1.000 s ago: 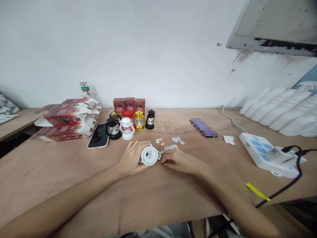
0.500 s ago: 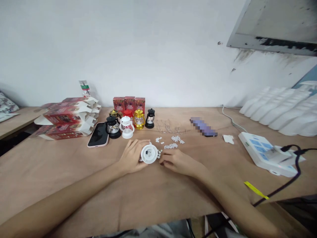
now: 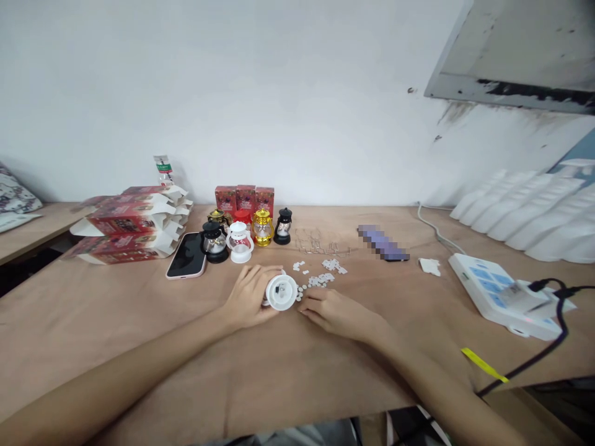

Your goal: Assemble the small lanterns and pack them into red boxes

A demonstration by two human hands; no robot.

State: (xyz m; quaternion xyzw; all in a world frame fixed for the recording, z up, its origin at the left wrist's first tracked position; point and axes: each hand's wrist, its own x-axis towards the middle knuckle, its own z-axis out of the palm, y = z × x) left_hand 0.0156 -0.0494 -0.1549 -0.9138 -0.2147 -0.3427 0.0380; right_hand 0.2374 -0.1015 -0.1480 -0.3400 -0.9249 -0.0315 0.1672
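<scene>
My left hand [image 3: 251, 298] is wrapped round a small white lantern [image 3: 281, 292], tipped so its round base faces me. Inside the base a recess shows a small dark part. My right hand [image 3: 332, 311] rests on the table just right of it, fingers bent and drawn together beside small round white discs [image 3: 300, 296]. Whatever its fingertips may hold is hidden. Beyond the discs lie small flat white pieces [image 3: 321, 279] and thin wire pieces [image 3: 316, 243]. Several miniature lanterns stand behind, including a white lantern [image 3: 240, 243], a gold lantern [image 3: 263, 228] and a black lantern [image 3: 283, 227].
Red cartons [image 3: 132, 217] are stacked at left beside a phone [image 3: 186, 255]. Three small red boxes [image 3: 245, 197] stand near the wall. To the right are a purple phone-like object [image 3: 382, 242], a white power strip [image 3: 502, 296] with cables, and white stacked forms [image 3: 525, 214].
The view has shifted slightly, so everything sits a little lower. My right fingers have straightened a little and come lower beside the discs. My left hand keeps its hold on the lantern.
</scene>
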